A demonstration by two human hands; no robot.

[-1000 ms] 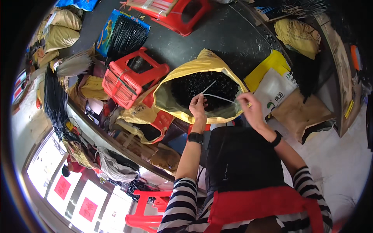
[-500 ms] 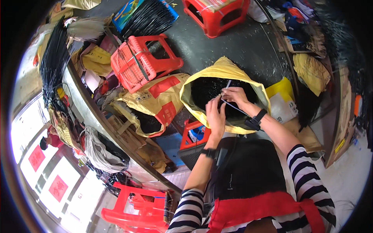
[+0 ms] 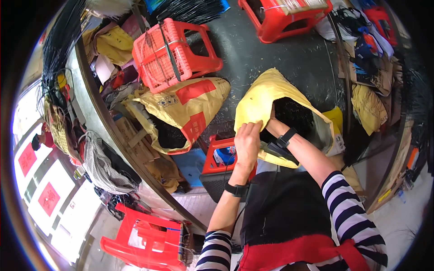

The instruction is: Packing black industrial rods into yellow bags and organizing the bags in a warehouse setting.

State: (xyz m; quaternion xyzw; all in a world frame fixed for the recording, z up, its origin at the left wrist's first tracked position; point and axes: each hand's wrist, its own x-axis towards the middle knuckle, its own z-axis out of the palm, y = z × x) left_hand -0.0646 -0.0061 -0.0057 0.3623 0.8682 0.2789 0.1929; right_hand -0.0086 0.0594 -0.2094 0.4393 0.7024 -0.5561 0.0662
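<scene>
A yellow sack (image 3: 262, 97) lies before me with its wide mouth toward me. Short black bristle-like fibres (image 3: 296, 118) show inside it. My left hand (image 3: 247, 141) has its fingers closed over the near left part of the sack's rim, which is folded inward there. My right hand (image 3: 275, 127) reaches into the mouth just beside it. Its fingers are hidden behind the sack's edge, so what they hold cannot be seen. Dark bands circle both wrists, and a dark flat piece (image 3: 283, 152) hangs below the right one.
A second yellow sack (image 3: 212, 92) with red patches holds dark material. Behind it lies a red basket-like stool (image 3: 167, 58). Another red stool (image 3: 289, 22) stands at the far side, and one (image 3: 149, 239) lower left. Bundled black bristles (image 3: 190, 10) lie far back.
Both hands held a thin pale strip over the sack's mouth; it is out of sight now. My left hand has taken the rim, and my right hand has gone inside. The view has shifted.
</scene>
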